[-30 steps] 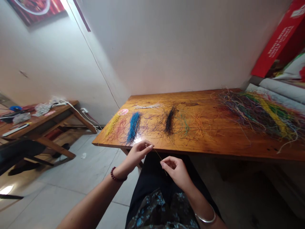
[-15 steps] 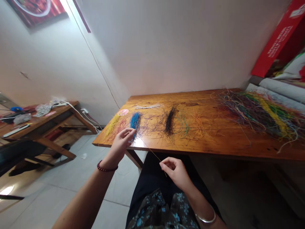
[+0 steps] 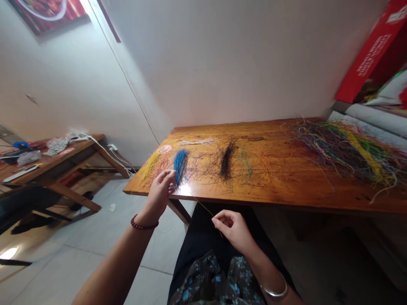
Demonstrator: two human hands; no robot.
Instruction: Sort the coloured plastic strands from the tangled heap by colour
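Observation:
My right hand (image 3: 231,226) is above my lap, thumb and forefinger pinched on a thin yellow thread (image 3: 203,206). The thread slants up and left from those fingertips and fades into the glare at the table's front edge; a short tail hangs below them. My left hand (image 3: 161,189) is closed in a pinch just in front of a blue thread bundle (image 3: 180,162). Whether the thread's far end is in it I cannot tell. Left of the blue bundle lie yellow threads (image 3: 150,166) and sparse red threads (image 3: 163,164).
On the wooden table (image 3: 197,189) are also white threads (image 3: 199,141), a black bundle (image 3: 226,161), green threads (image 3: 247,166), orange threads (image 3: 267,163) and a large mixed heap (image 3: 346,148). A red box (image 3: 365,55) stands at right. Another table (image 3: 52,169) with cables is at left.
My left hand has shifted slightly left, away from the blue bundle. The right hand has barely moved, keeping its pinch on the yellow thread.

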